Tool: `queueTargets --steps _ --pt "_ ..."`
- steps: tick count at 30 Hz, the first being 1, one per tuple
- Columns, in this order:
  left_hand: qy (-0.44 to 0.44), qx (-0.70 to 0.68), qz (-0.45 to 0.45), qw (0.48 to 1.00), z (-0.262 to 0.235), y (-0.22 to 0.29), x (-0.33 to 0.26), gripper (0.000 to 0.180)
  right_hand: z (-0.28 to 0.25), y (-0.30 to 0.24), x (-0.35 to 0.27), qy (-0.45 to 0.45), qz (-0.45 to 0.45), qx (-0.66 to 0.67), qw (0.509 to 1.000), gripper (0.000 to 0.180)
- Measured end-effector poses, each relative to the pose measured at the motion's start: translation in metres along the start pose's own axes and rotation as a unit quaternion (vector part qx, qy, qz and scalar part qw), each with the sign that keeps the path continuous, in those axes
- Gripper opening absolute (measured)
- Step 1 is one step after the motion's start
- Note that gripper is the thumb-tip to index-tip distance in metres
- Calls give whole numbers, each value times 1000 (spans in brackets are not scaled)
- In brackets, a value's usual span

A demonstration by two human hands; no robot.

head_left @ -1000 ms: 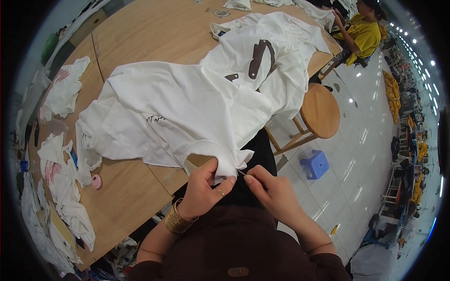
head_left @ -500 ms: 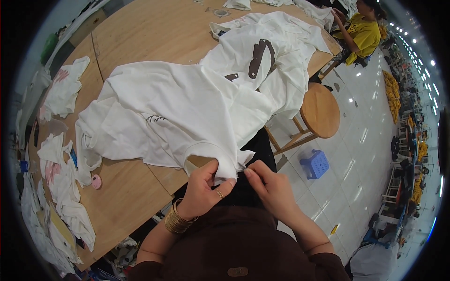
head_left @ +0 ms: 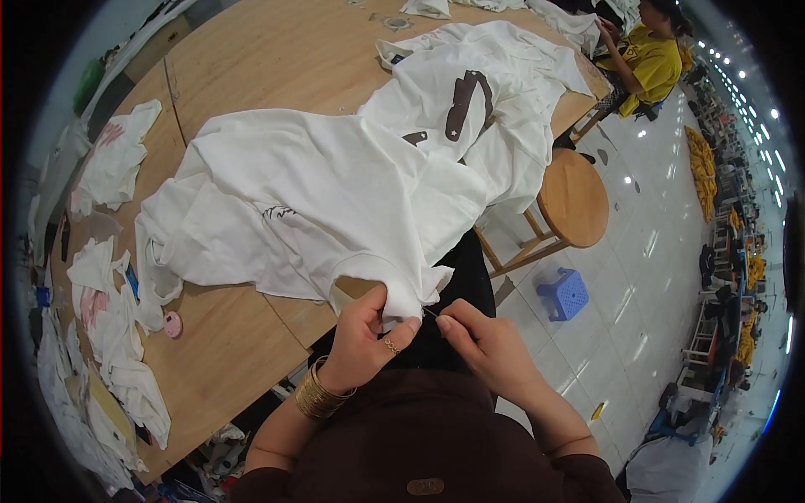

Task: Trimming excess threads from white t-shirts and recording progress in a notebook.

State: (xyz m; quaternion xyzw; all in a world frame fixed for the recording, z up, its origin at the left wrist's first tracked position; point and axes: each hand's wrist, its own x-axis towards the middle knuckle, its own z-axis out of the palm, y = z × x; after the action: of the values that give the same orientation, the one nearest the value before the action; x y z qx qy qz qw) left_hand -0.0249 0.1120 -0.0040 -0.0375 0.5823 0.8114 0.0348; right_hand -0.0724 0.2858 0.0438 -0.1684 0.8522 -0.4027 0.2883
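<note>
Far left: scrap pile [head_left: 105, 352] along the table [head_left: 251, 50] edge, same spot as a second ago. Pink disc [head_left: 173, 324] on the wood beside it, untouched.

Shirt [head_left: 310, 193] spread over the table, hem hanging off the near edge toward my lap. It hasn't shifted over the last second; only the corner I'm working moves.

Left hand [head_left: 362, 339]: closed, thumb and forefinger pinching the hem corner [head_left: 402, 303], ring and stack of bangles in view. Same pinch as one second ago, grip maybe a touch higher on the fabric.

Right hand [head_left: 490, 352]: fingertips closed on something thin, probably a thread or a small tool [head_left: 429, 313]; too small to tell which. Change: a second ago this hand sat a bit further right with the thin line stretched between the hands; half a second ago it closed in; now its fingertips are just beside the left forefinger, nearly touching at the hem.

My read: I'm working loose thread at the hem corner, mid-step, and the gap closing means I'm re-gripping close to the cloth.

Right of me: wooden stool [head_left: 573, 197], blue stool [head_left: 563, 293] on the floor, both unchanged. Top right, a person in yellow [head_left: 646, 59] at the far table edge.
</note>
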Motion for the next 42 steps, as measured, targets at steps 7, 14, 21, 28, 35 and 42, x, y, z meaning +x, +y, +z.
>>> queueTargets --steps 7,14,21,28,35,42 --pt "-1 -4 -1 1000 0 -4 -1 12 3 1 3 19 -25 11 999 21" --pt "-7 2 2 1000 0 -2 -1 13 5 3 5 45 -35 0 998 21" --pt "-7 -6 -3 1000 -1 -2 -1 13 0 0 2 29 -29 13 999 21" --pt "5 55 18 998 -1 -8 -2 13 4 3 4 32 -50 -15 998 21" --pt "0 66 15 998 -1 -6 -2 14 8 8 7 50 -47 14 998 20" --pt "-11 -32 -11 999 0 -2 -1 18 1 4 5 75 -37 39 996 20"
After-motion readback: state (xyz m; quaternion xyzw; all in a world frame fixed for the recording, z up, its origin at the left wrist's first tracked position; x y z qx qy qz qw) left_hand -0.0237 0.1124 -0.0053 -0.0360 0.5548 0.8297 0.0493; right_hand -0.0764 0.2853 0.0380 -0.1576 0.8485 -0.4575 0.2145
